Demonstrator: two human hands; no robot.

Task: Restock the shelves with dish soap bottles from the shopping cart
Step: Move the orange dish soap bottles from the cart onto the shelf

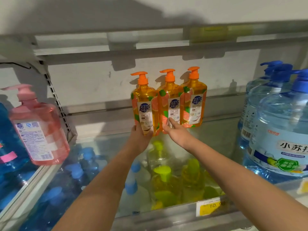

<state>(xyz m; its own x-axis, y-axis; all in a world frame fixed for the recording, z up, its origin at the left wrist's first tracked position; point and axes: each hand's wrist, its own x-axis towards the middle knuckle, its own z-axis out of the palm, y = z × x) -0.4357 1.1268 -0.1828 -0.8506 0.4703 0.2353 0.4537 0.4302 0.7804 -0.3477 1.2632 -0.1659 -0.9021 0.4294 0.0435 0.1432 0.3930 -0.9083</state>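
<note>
Three orange dish soap bottles with orange pump tops stand side by side at the back of a glass shelf [216, 135]. My left hand [139, 139] grips the base of the left bottle [144, 104]. My right hand [175, 131] reaches out with straight fingers, its fingertips touching the lower label of the middle bottle [171, 100]. The right bottle [194, 99] stands free against the back wall.
A large pink pump bottle [38, 127] stands at the left on the neighbouring shelf. Big blue pump jugs [280, 130] crowd the right side. Through the glass, blue and yellow-green bottles [163, 177] show on the shelf below. A yellow price tag [210, 207] sits on the front rail.
</note>
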